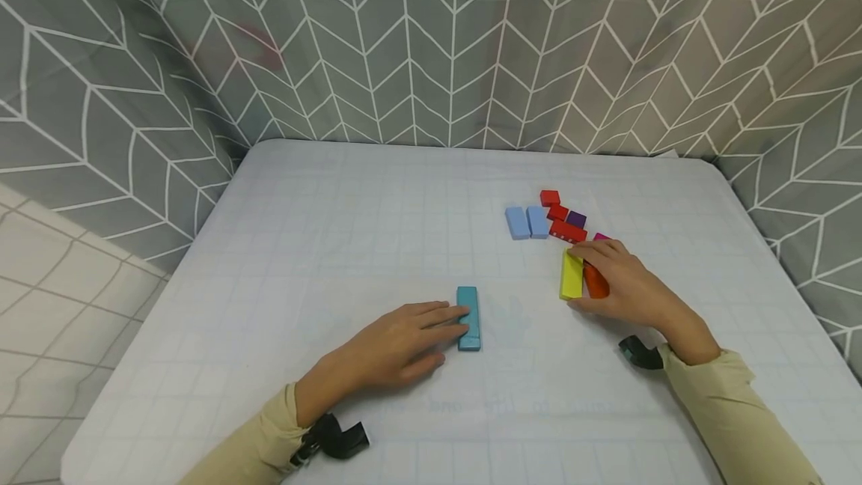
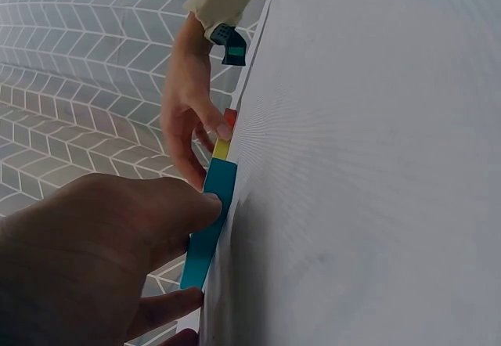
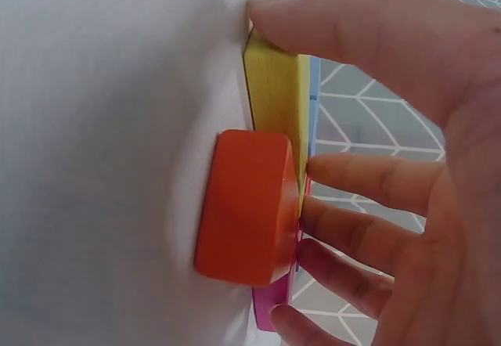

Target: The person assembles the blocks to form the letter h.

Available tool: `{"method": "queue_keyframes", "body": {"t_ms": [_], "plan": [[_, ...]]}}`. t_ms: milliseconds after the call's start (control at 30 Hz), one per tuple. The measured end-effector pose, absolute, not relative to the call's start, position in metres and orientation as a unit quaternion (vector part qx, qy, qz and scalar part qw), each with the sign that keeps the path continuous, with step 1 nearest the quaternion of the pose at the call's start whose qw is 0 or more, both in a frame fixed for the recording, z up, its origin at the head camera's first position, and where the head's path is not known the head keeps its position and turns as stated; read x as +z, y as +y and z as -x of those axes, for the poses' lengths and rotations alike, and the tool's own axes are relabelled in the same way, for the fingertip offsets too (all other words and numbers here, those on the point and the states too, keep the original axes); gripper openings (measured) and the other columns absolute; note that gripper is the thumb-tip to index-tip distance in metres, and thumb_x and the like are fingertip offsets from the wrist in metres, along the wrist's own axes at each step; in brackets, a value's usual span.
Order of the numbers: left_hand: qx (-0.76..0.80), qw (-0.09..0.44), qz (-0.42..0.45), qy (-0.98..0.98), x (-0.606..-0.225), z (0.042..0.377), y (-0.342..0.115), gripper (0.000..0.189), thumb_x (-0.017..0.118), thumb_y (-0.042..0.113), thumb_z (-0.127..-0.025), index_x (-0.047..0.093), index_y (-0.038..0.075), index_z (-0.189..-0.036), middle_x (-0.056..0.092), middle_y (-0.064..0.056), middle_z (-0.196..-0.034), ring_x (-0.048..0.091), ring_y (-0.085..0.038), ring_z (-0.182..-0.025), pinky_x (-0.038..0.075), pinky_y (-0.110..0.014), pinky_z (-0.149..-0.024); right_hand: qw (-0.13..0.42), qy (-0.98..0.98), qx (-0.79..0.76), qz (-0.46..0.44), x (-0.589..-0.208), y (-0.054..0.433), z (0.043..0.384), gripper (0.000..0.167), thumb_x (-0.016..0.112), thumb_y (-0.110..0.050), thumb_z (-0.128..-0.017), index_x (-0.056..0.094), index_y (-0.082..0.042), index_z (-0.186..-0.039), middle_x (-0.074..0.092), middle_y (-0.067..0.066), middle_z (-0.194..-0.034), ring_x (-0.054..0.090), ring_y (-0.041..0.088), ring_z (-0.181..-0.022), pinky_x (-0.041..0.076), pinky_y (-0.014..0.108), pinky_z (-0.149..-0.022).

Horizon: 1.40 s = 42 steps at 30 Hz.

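Left hand: its fingers [image 1: 404,339] lie extended rather than curled, with 2 fingertips resting on the teal block, lower centre of the head view.
Teal block: [image 1: 468,298] just right of the frame's middle, slightly below centre, lying flat with its long side running up the picture.
Right hand: [image 1: 622,287] right of centre; thumb and fingertips grip the yellow block at its opposite ends.
Yellow block: [image 1: 571,275] right of centre, between thumb and fingers, apart from the teal block.
Orange block: [image 1: 595,283] just right of the yellow block, partly under the right hand; large in the middle of the right wrist view.
Magenta block: [image 1: 601,236] above the right hand's fingers, mostly hidden.
Red blocks: 3 [image 1: 549,198], upper right of centre, in a slanting row.
Purple block: [image 1: 576,219] beside the red row.
Light blue blocks: 2 [image 1: 518,223], side by side, left of the red row.
Table: [image 1: 323,245] white-covered, spanning the frame's lower part.
Curtain: [image 1: 431,43] grey, white-lined, across the top.
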<state>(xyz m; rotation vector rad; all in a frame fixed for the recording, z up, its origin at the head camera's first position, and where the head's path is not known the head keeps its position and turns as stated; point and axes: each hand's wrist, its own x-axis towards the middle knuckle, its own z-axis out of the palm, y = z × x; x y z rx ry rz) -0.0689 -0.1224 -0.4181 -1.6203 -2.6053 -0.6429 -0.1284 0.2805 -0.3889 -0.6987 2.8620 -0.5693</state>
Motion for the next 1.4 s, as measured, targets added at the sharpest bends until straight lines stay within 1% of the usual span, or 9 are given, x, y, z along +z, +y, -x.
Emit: {"method": "queue_keyframes", "body": {"t_ms": [200, 367, 500, 633, 733, 867, 967, 1233, 1400], "plan": [[-0.196, 0.003, 0.514, -0.835, -0.418, 0.069, -0.123, 0.050, 0.065, 0.024, -0.104, 0.055, 0.012, -0.151, 0.045, -0.004, -0.160, 0.042, -0.029, -0.146, 0.034, -0.042, -0.119, 0.064, 0.952, -0.201, 0.222, -0.389, 0.281, 0.130, 0.079, 0.093, -0.027, -0.077, 0.056, 0.002, -0.141, 0.052, 0.027, -0.142, 0.040, 0.048, -0.133, 0.036, 0.074, -0.106], [-0.199, 0.000, 0.515, -0.834, -0.419, 0.069, -0.123, 0.050, 0.064, 0.024, -0.104, 0.055, 0.012, -0.152, 0.044, -0.005, -0.161, 0.041, -0.028, -0.147, 0.033, -0.041, -0.120, 0.068, 0.952, -0.215, 0.207, -0.388, 0.282, 0.129, 0.078, 0.092, -0.025, -0.077, 0.056, 0.001, -0.141, 0.050, 0.027, -0.143, 0.042, 0.048, -0.132, 0.040, 0.073, -0.103], [-0.206, -0.001, 0.516, -0.832, -0.419, 0.069, -0.123, 0.055, 0.065, 0.025, -0.104, 0.050, 0.009, -0.155, 0.039, -0.008, -0.164, 0.036, -0.025, -0.150, 0.031, -0.041, -0.121, 0.063, 0.952, -0.224, 0.200, -0.386, 0.282, 0.130, 0.078, 0.092, -0.024, -0.078, 0.055, 0.001, -0.141, 0.049, 0.027, -0.146, 0.043, 0.049, -0.133, 0.041, 0.072, -0.104], [-0.207, -0.009, 0.515, -0.832, -0.420, 0.070, -0.123, 0.060, 0.065, 0.027, -0.104, 0.045, 0.008, -0.157, 0.034, -0.010, -0.166, 0.031, -0.028, -0.152, 0.028, -0.042, -0.122, 0.052, 0.949, -0.239, 0.199, -0.384, 0.283, 0.130, 0.077, 0.093, -0.023, -0.077, 0.055, 0.001, -0.140, 0.049, 0.026, -0.145, 0.048, 0.047, -0.130, 0.044, 0.069, -0.102], [-0.206, -0.020, 0.516, -0.831, -0.420, 0.069, -0.123, 0.060, 0.064, 0.027, -0.104, 0.045, 0.009, -0.157, 0.032, -0.011, -0.167, 0.029, -0.030, -0.153, 0.028, -0.044, -0.122, 0.045, 0.947, -0.247, 0.200, -0.385, 0.284, 0.130, 0.077, 0.093, -0.023, -0.077, 0.056, 0.001, -0.140, 0.050, 0.025, -0.144, 0.050, 0.045, -0.128, 0.045, 0.068, -0.101], [-0.202, -0.028, 0.519, -0.830, -0.420, 0.068, -0.123, 0.060, 0.063, 0.027, -0.104, 0.045, 0.010, -0.158, 0.031, -0.010, -0.167, 0.026, -0.026, -0.154, 0.029, -0.043, -0.122, 0.039, 0.943, -0.260, 0.202, -0.385, 0.284, 0.130, 0.076, 0.093, -0.024, -0.077, 0.056, 0.000, -0.140, 0.051, 0.023, -0.143, 0.053, 0.043, -0.125, 0.047, 0.068, -0.099], [-0.201, -0.027, 0.521, -0.829, -0.421, 0.068, -0.123, 0.060, 0.063, 0.027, -0.104, 0.045, 0.010, -0.158, 0.031, -0.010, -0.167, 0.026, -0.023, -0.154, 0.030, -0.042, -0.121, 0.036, 0.941, -0.269, 0.201, -0.385, 0.284, 0.130, 0.077, 0.093, -0.023, -0.078, 0.056, 0.000, -0.140, 0.052, 0.022, -0.142, 0.055, 0.042, -0.121, 0.050, 0.066, -0.096], [-0.209, -0.032, 0.523, -0.826, -0.419, 0.067, -0.123, 0.060, 0.064, 0.028, -0.103, 0.046, 0.009, -0.157, 0.032, -0.011, -0.167, 0.028, -0.023, -0.153, 0.030, -0.041, -0.121, 0.016, 0.939, -0.274, 0.207, -0.383, 0.282, 0.129, 0.078, 0.093, -0.025, -0.077, 0.056, -0.003, -0.141, 0.051, 0.021, -0.144, 0.058, 0.038, -0.113, 0.055, 0.064, -0.091], [-0.205, -0.035, 0.519, -0.829, -0.419, 0.067, -0.123, 0.059, 0.064, 0.028, -0.104, 0.046, 0.010, -0.157, 0.032, -0.010, -0.167, 0.028, -0.023, -0.153, 0.030, -0.041, -0.121, -0.002, 0.937, -0.275, 0.215, -0.377, 0.277, 0.129, 0.078, 0.093, -0.024, -0.077, 0.056, -0.003, -0.143, 0.052, 0.020, -0.144, 0.055, 0.042, -0.120, 0.052, 0.068, -0.092]]}}
